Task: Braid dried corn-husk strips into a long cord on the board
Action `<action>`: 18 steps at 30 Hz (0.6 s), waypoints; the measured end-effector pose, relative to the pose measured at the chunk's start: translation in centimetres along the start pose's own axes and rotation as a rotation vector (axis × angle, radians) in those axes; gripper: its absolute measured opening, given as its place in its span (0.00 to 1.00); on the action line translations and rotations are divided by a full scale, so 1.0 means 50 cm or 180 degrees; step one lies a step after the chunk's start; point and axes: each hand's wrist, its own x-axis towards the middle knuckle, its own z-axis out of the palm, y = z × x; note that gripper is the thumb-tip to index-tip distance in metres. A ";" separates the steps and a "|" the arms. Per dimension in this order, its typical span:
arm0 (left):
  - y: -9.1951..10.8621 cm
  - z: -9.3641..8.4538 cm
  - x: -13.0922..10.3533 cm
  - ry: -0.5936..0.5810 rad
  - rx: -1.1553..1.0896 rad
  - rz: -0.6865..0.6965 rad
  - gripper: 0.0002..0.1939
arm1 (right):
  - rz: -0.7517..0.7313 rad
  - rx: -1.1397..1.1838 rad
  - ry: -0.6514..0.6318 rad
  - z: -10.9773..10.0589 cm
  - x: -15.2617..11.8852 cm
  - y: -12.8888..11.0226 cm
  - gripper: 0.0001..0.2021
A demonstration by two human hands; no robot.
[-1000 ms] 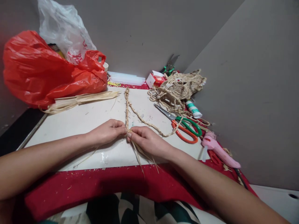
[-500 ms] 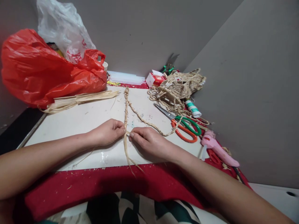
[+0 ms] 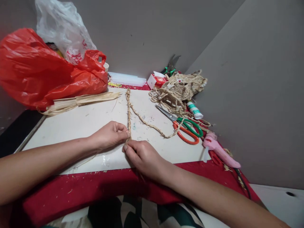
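Observation:
A tan cord of twisted plant fibre point(image 3: 129, 117) runs down the middle of the white board point(image 3: 71, 133). My left hand point(image 3: 114, 134) pinches the cord near its lower end. Just below and to the right, my right hand point(image 3: 143, 158) is closed on the loose fibre strands at that end, which it mostly hides. From the cord's upper part a thinner twisted length point(image 3: 152, 127) curves right to the scissors point(image 3: 180, 125), whose handles are orange and green. Dry flat fibre strips point(image 3: 83, 100) lie in a bundle at the left.
At the back left stand a red plastic bag point(image 3: 54, 72) and a clear bag point(image 3: 61, 28). Clear sticks point(image 3: 127, 79) lie along the back. On the right are a heap of cord point(image 3: 182, 87), a thread spool point(image 3: 195, 110) and a pink glue gun point(image 3: 220, 150).
My right hand has moved down and slightly left and now covers the loose strands. My left hand stays pinched on the cord. The view has shifted slightly.

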 end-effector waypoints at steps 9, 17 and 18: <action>0.000 -0.015 0.006 -0.0167 -0.0284 -0.0111 0.08 | -0.0029 0.0551 -0.0041 -0.074 -0.024 -0.002 0.19; -0.003 -0.022 0.010 -0.0331 -0.0303 -0.0002 0.10 | 0.0836 0.2844 -0.0449 -0.056 0.045 0.027 0.14; -0.003 -0.023 0.010 -0.0331 -0.0305 0.0008 0.10 | 0.0931 0.2950 -0.0619 -0.052 0.051 0.029 0.15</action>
